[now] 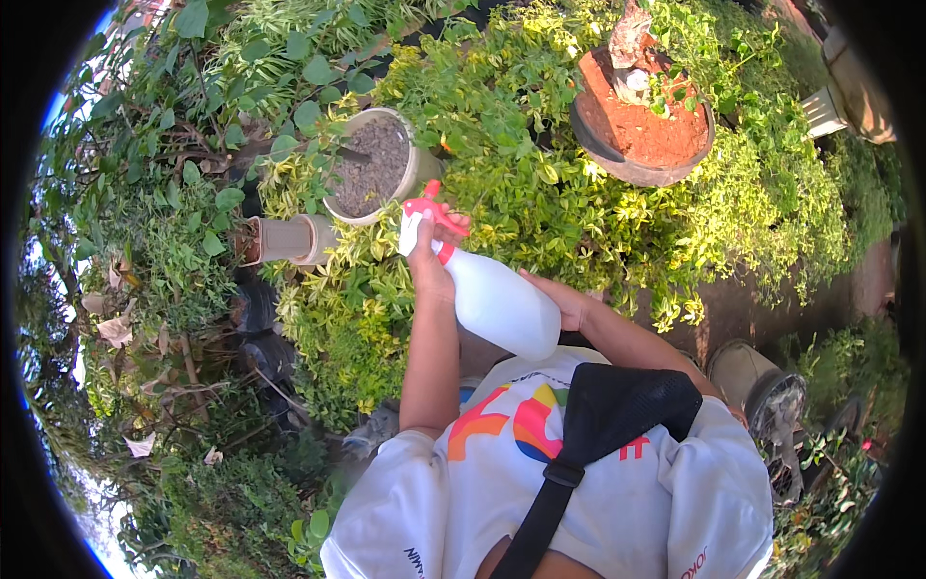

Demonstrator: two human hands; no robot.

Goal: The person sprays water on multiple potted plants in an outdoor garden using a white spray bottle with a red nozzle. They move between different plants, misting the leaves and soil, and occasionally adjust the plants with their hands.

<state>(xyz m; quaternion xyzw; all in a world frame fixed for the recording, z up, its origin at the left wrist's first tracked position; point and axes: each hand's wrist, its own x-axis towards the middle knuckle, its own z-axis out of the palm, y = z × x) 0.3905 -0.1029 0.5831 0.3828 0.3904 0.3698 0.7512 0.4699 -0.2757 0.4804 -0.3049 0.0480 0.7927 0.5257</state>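
A white plastic spray bottle (499,304) with a red-and-white trigger sprayer head (416,217) is held at a tilt in front of my chest. My left hand (432,253) wraps around its neck and sprayer head, fingers by the red trigger. Lower down, my right hand (563,300) supports the side of the bottle near its base; part of that hand is hidden behind the bottle. Just beyond my left hand is a round pale pot (416,170) of grey soil with a stem rising from it.
Yellow-green leafy shrubs (506,181) spread before me. A wide bowl planter (651,174) with reddish soil and a thick trunk stands at the far right. A smaller pot (318,239) is at left, below leafy branches (210,145). A bucket-like container (745,373) sits at my right.
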